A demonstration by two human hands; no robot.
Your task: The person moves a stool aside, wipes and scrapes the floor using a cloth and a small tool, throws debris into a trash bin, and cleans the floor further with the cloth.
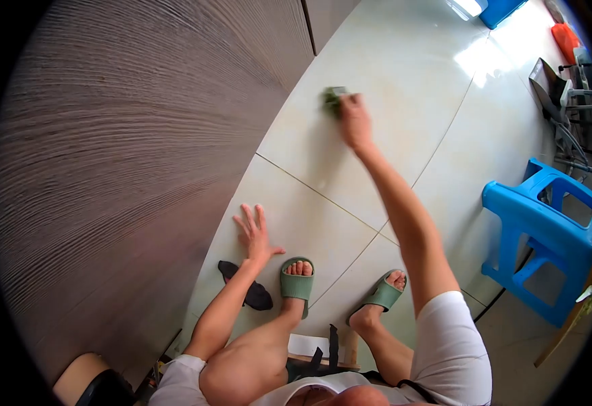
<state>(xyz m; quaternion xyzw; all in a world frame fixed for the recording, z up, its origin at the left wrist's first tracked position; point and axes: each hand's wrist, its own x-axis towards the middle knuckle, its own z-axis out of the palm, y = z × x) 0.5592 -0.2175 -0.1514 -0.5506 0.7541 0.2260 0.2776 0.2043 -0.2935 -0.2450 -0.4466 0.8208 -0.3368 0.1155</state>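
Note:
My right hand is stretched far forward over the pale tiled floor. Its fingers are closed on a small dark green bundle with a greyish patch on top. Motion blurs it, so its exact kind does not show. My left hand has its fingers spread, low near the foot of the wood-grain panel; whether it touches the floor, I cannot tell. Close by that wrist lies a flat black item, partly covered by my forearm. My feet are in green slippers, the left one just beside that hand.
At the right stands a blue plastic stool, next to a table edge with green bits on it. Behind it are a dustpan and metal legs. A blue container and an orange bag are at the far end.

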